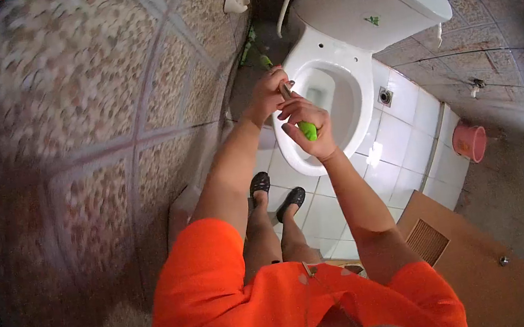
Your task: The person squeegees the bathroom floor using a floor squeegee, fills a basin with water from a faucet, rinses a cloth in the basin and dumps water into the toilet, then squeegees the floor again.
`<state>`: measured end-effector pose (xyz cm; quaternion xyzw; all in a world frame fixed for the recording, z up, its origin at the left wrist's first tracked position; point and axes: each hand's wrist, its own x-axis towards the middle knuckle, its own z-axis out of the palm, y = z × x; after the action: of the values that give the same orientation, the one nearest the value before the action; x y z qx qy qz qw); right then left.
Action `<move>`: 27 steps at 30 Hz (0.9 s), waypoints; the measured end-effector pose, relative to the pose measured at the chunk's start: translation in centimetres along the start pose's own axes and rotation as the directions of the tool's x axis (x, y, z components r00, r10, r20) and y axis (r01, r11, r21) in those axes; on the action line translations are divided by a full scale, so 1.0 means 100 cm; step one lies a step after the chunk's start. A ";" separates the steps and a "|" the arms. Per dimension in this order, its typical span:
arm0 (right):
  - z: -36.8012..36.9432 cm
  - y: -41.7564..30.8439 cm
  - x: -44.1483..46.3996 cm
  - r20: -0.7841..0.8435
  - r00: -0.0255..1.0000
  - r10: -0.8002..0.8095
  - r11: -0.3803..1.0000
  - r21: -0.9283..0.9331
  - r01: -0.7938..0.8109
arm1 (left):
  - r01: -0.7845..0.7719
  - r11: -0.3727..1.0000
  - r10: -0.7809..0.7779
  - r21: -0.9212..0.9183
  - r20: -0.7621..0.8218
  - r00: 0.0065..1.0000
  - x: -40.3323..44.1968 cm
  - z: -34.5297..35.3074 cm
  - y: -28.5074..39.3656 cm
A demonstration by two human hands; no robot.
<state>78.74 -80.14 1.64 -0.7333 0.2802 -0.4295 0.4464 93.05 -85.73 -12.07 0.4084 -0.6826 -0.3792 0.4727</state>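
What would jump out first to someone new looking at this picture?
Probably the bright orange top filling the bottom of the view, then the white toilet at upper centre. Over the bowl's left side, the left hand and right hand hold a green-ended handle. A pink bucket also stands out at the right.

The tiled floor is laid in white, with thin joints left showing. A white toilet and two black shoes are borne by it, and a drain is set into it; whether the pink bucket is also carried there cannot be made out.
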 end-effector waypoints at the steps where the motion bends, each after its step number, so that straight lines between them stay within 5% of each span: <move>1: 0.003 0.007 0.001 -0.049 0.999 0.017 1.000 -0.004 -0.017 | 0.003 1.000 -0.003 -0.010 0.003 1.000 0.004 0.007 -0.004; 3: 0.021 0.003 -0.001 -0.149 0.988 0.041 0.999 -0.005 -0.042 | 0.125 0.992 -0.122 -0.020 -0.426 0.896 0.007 0.030 -0.002; 5: 0.049 0.003 -0.014 -0.511 0.817 0.266 0.962 0.089 -0.258 | 0.249 0.968 -0.195 0.046 -0.489 0.850 0.000 0.043 -0.012; 7: 0.075 -0.004 -0.011 -0.622 0.750 0.225 0.974 0.147 -0.170 | 0.220 0.975 -0.169 0.026 -0.558 0.813 -0.008 0.054 -0.038; 9: 0.086 -0.024 0.002 -0.768 0.518 0.377 0.926 0.300 -0.229 | 0.294 0.956 -0.264 -0.012 -0.474 0.840 -0.001 0.035 -0.007; 11: 0.084 -0.035 0.010 -0.788 0.514 0.339 0.940 0.266 -0.212 | 0.381 0.919 -0.359 0.105 -0.180 0.916 -0.002 0.026 -0.004; 13: 0.075 -0.048 0.018 -0.839 0.383 0.388 0.917 0.308 -0.254 | 0.218 0.941 -0.222 0.259 -0.011 0.975 0.008 0.018 0.017; 15: 0.061 -0.058 0.011 -0.827 0.403 0.392 0.920 0.347 -0.183 | 0.175 0.939 -0.181 0.296 -0.008 0.983 0.004 0.030 0.006; 17: 0.048 -0.080 -0.003 -0.596 0.616 0.515 0.837 0.194 -0.511 | 0.196 0.935 -0.213 0.295 0.028 0.977 -0.015 0.036 0.002; 20: 0.051 -0.121 -0.031 -0.425 0.751 0.505 0.850 0.097 -0.517 | 0.216 0.975 -0.202 0.059 -0.183 0.962 -0.078 0.051 0.028; 25: 0.040 -0.158 -0.039 -0.171 0.950 0.262 0.961 -0.050 -0.274 | 0.344 0.938 -0.343 -0.030 -0.208 0.916 -0.117 0.049 0.102; 27: 0.027 -0.162 -0.008 -0.209 0.926 0.313 0.948 0.016 -0.317 | 0.165 0.968 -0.228 -0.188 -0.394 0.890 -0.082 0.047 0.099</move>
<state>81.21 -71.18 15.19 -0.6335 0.4434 -0.4242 0.4713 88.35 -73.81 -7.10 0.5097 -0.4921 -0.3804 0.5944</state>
